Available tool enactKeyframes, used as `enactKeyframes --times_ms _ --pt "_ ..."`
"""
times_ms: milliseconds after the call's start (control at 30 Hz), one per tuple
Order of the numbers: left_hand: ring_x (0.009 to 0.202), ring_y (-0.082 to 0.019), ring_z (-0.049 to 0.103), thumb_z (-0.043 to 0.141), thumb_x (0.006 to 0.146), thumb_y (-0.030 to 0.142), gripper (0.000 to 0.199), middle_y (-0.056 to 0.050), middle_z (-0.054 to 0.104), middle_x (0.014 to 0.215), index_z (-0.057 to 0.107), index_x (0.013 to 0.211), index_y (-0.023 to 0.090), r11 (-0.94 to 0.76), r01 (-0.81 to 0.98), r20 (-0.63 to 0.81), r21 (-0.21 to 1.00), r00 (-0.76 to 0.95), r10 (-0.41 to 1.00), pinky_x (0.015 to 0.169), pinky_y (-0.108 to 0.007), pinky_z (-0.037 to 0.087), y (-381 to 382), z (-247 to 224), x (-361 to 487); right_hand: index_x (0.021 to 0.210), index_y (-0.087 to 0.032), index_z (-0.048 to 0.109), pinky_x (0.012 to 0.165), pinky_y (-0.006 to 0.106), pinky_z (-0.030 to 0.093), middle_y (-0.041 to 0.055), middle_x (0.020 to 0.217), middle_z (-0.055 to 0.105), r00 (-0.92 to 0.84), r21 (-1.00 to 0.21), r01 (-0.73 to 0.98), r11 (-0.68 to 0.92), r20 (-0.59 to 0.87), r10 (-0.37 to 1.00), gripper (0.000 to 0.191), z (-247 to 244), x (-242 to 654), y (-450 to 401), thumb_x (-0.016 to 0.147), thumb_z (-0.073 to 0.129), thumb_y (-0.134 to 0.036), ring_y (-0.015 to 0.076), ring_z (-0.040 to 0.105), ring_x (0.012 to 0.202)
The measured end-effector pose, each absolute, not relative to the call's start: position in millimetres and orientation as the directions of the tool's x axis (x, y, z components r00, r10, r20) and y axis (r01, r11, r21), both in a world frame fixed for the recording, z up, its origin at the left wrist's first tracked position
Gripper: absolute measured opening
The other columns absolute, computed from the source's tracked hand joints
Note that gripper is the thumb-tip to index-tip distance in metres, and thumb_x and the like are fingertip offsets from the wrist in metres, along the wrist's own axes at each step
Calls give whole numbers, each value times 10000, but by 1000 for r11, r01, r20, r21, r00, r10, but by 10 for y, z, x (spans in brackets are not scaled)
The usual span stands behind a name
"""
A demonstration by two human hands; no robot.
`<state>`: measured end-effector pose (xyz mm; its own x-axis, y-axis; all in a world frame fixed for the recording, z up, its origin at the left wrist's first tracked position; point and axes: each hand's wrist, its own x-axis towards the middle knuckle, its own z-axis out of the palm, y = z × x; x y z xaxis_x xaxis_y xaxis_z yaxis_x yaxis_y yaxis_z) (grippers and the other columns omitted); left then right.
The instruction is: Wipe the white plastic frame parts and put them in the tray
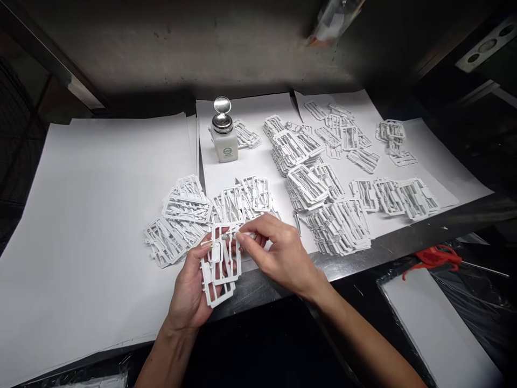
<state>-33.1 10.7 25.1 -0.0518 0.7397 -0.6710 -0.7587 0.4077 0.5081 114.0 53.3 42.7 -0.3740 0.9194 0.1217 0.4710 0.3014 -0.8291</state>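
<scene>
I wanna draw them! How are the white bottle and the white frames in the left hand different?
The dispenser bottle stands upright; the plastic frames are held in the left hand. The bottle has a shiny metal top; the frames show none. The bottle's body looks solid; the frames have gaps. Both look mostly white.

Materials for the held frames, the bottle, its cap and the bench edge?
Frames: probably moulded plastic, matte white; thin, uniform bars around cut-outs.
Bottle: smooth, white, faintly translucent-looking; plastic or glass, can't tell.
Cap: likely polished metal, maybe plated; mirror-like highlights.
Bench edge: likely bare steel; grey, streaky sheen.
</scene>
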Motion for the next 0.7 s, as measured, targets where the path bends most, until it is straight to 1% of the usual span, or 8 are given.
enactKeyframes --times_ms 100,200,300,400,433,500,633,700 --pt "913 -220 649 507 816 255 288 -64 701 955 642 1048 154 386 -762 -668 520 -82 739 815 -332 523 127 256 -330 898 -149 648 639 230 456 38 820 594 -473 -857 430 285 54 879 115 404 1143 384 867 541 -178 118 547 699" --pt "923 -237 649 493 822 272 301 -79 698 976 631 1066 162 400 -760 -675 512 -68 735 787 -346 532 142 254 -345 895 -152 653 620 213 446 25 816 585 -538 -902 376 212 -26 842 122 382 1220 244 864 536 -163 97 535 661" --pt "902 -232 657 496 820 276 306 -83 700 971 627 1073 163 408 -758 -683 509 -67 728 769 -333 536 151 256 -344 852 -162 654 558 205 418 9 766 584 -497 -919 379 105 -106 861 107 358 1308 186 860 553 -195 92 516 620" --pt "907 -229 656 495 821 271 312 -89 698 976 623 1080 153 411 -757 -678 508 -57 733 775 -321 531 152 258 -327 810 -162 640 514 206 394 3 726 579 -422 -922 386 28 -150 894 110 353 1313 193 856 562 -226 93 496 589" --pt "908 -229 655 494 822 269 312 -90 698 972 621 1082 152 413 -756 -674 508 -50 737 775 -320 531 149 257 -320 812 -161 637 515 206 398 4 725 578 -412 -925 379 23 -146 899 112 360 1287 199 858 559 -226 93 493 583" --pt "902 -230 655 497 821 267 310 -86 697 970 617 1084 155 421 -752 -668 507 -34 744 771 -325 532 139 251 -307 853 -161 640 539 209 421 14 759 585 -416 -937 343 59 -96 904 112 385 1201 207 867 548 -223 95 506 599" --pt "925 -218 645 513 819 272 302 -70 685 1018 607 1087 171 405 -753 -627 518 -12 779 799 -318 522 111 236 -299 915 -141 645 633 221 463 48 831 592 -476 -935 269 233 82 876 124 428 1035 192 863 543 -190 115 545 695" --pt "930 -212 644 526 814 276 287 -59 690 1002 614 1070 181 396 -749 -614 531 -18 789 814 -311 515 104 237 -304 902 -135 645 666 232 462 53 830 591 -511 -918 287 274 96 854 124 428 1036 174 860 534 -172 126 549 730"
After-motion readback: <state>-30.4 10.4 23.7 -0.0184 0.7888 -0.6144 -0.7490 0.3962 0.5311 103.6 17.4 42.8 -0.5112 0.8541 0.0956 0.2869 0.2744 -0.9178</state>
